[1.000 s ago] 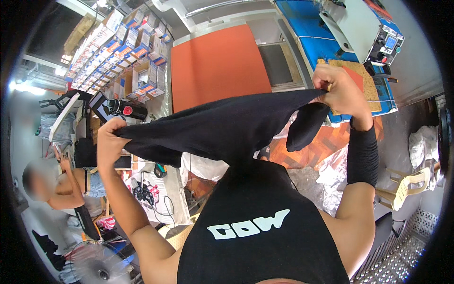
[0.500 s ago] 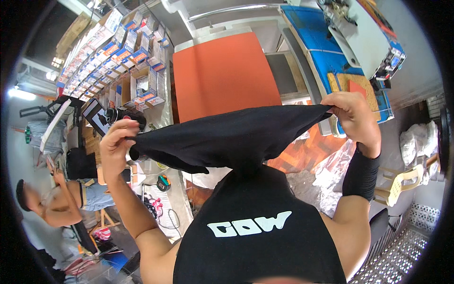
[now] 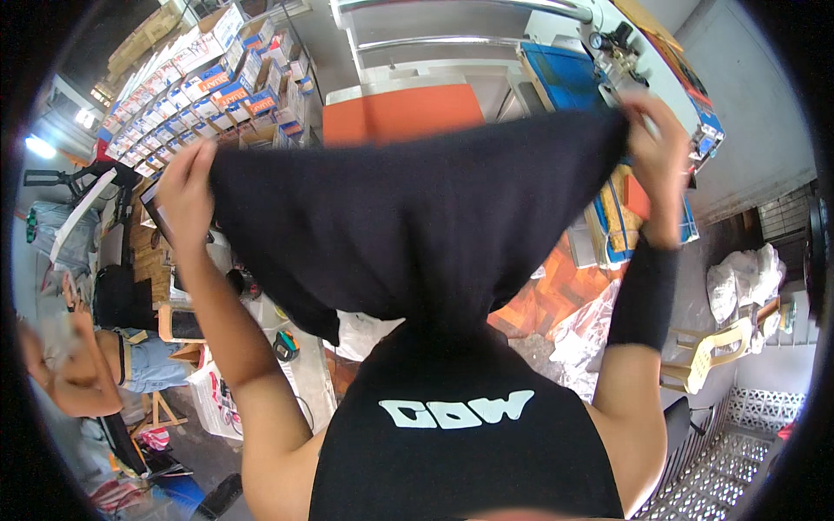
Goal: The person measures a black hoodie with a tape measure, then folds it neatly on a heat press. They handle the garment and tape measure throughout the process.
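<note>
A person in a black sleeveless top (image 3: 365, 469) with white lettering across the chest is holding up a black garment (image 3: 426, 208), its cloth spreading wide and hanging in soft folds between two bare hands. The left hand (image 3: 189, 195) is gripping the garment's upper left corner, fingers closing over the edge; the right hand (image 3: 656, 156), blurring slightly, is clutching the upper right corner, and a black sleeve (image 3: 643, 300) is covering the forearm below it. The garment's lower middle is overlapping the top in view, black on black, and whether the two are touching is hard to tell. Below the garment's left side, a teal-and-black object (image 3: 286, 346) is lying on a pale worktop (image 3: 317, 369). Below its right side, crumpled clear plastic (image 3: 586, 330) is lying beside brown patterned flooring (image 3: 539, 295). Well to the garment's left, a co-worker (image 3: 78, 373) in blue denim shorts is holding both hands close together. Well to its right, a pale yellow chair (image 3: 699, 369) is standing near white plastic bags (image 3: 743, 282). Beyond the garment's upper left corner, rows of cardboard boxes (image 3: 217, 82) are standing; beyond its upper edge, an orange panel (image 3: 400, 113) is showing; beyond its upper right corner, a round gauge (image 3: 597, 40) is sitting beside a blue surface (image 3: 556, 74).
</note>
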A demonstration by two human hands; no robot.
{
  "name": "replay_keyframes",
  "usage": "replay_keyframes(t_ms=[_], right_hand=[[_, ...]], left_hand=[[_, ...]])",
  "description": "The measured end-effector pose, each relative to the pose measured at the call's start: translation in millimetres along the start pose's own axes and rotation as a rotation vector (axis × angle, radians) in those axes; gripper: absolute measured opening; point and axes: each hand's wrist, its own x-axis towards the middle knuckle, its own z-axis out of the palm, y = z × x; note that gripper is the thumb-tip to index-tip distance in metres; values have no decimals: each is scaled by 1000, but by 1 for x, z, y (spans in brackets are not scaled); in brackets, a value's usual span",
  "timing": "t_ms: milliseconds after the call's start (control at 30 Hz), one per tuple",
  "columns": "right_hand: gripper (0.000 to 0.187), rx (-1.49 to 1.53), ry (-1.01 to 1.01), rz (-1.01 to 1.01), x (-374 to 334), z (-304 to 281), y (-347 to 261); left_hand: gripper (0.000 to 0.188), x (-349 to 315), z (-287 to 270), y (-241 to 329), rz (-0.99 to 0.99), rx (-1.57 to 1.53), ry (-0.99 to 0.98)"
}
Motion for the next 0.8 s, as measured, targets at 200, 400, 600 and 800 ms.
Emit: replay_keyframes(t_ms=[200, 400, 600, 800], right_hand=[[20, 136, -198, -113, -82, 128, 49], [36, 33, -530, 692, -272, 152, 72], [38, 75, -527, 830, -285, 162, 71], [33, 44, -451, 716, -296, 164, 70]], left_hand=[[23, -68, 112, -52, 142, -58, -30], [44, -284, 123, -72, -601, -193, -366], [47, -315, 136, -71, -541, -54, -322], [32, -312, 143, -76, -332, 53, -253]])
